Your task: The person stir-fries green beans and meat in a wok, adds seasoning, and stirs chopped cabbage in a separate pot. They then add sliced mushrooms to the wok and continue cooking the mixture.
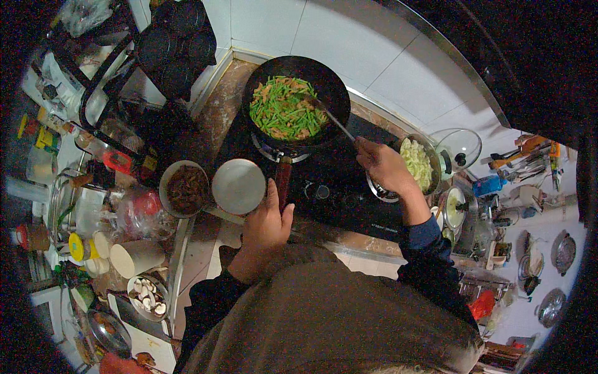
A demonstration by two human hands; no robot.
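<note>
My right hand grips a long-handled metal cooking utensil, its head hidden among the food. It reaches into a dark wok holding cut green beans with small brown pieces, likely meat. My left hand is at the near end of the wok's reddish-brown handle, index finger and thumb spread on either side. Its index finger also meets the right rim of a white bowl that looks bare inside. The other left fingers are hidden, so whether they hold the bowl or handle is unclear.
A black glass hob lies under the wok. On its right stands a pan of pale chopped food, with a glass lid behind. To the left are a bowl of dark brown food and a bowl of sliced mushrooms.
</note>
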